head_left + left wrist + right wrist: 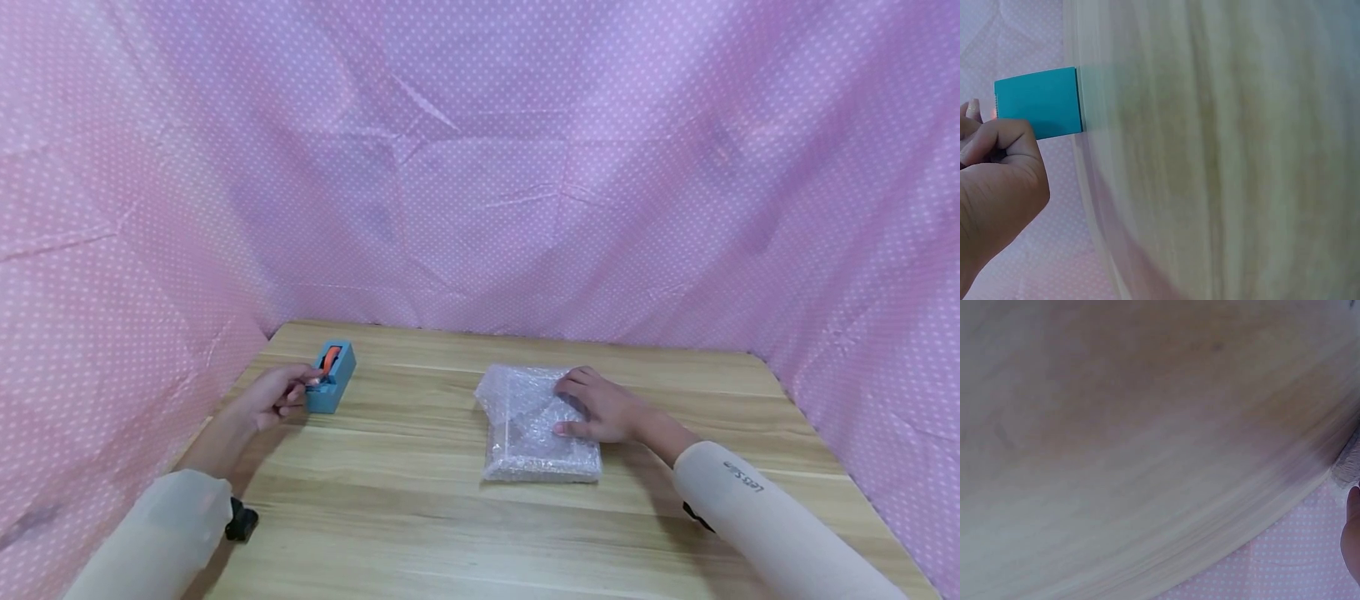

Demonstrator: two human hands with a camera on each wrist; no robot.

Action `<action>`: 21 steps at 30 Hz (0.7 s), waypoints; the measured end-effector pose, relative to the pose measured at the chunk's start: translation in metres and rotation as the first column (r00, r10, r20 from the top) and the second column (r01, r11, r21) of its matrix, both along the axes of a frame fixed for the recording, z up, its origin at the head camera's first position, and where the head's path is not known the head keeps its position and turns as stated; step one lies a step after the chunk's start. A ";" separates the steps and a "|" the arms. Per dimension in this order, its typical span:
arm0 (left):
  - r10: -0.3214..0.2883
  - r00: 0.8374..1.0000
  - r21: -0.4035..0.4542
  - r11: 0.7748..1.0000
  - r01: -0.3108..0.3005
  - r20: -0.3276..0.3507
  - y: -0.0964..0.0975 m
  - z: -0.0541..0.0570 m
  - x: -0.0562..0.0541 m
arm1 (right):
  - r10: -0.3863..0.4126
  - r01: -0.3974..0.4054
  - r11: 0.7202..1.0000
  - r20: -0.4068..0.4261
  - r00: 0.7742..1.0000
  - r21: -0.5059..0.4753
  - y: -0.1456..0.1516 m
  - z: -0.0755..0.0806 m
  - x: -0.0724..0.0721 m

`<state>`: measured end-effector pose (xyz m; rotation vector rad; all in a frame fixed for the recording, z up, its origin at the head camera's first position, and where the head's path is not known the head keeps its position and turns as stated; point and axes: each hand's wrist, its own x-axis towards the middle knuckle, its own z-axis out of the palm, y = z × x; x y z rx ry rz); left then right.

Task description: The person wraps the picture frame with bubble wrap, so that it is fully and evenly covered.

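On the left of the table stands a blue tape dispenser with an orange-cored roll. My left hand is at its cutting end, thumb and index finger pinching the end of the clear tape. The left wrist view shows the dispenser's teal side just beyond the curled fingers of that hand. Right of the table's middle lies a flat, squarish package in bubble wrap, its upper left corner of wrap sticking out. My right hand rests on its right part, fingers spread. Only a sliver of this hand shows in the right wrist view.
The wooden table carries the dispenser and the package, well apart from each other. Pink polka-dot cloth hangs behind the table and along both sides. A black wrist device sits by the left sleeve.
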<state>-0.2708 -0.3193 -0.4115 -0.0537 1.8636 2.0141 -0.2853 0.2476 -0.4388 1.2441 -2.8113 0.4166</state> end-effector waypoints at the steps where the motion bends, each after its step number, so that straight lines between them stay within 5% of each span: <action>1: 0.002 1.000 0.006 1.000 -0.002 0.001 0.000 0.000 0.000 | 0.000 0.000 1.000 0.000 1.000 0.002 0.000 0.000 0.000; 7: 0.018 1.000 0.036 0.999 -0.018 0.024 -0.001 0.001 0.000 | 0.001 -0.001 1.000 0.005 1.000 -0.003 -0.001 0.002 0.000; 21: 0.065 0.989 -0.222 0.975 -0.035 0.133 -0.002 0.006 0.014 | 0.003 -0.003 1.000 -0.004 1.000 -0.009 -0.001 0.000 0.000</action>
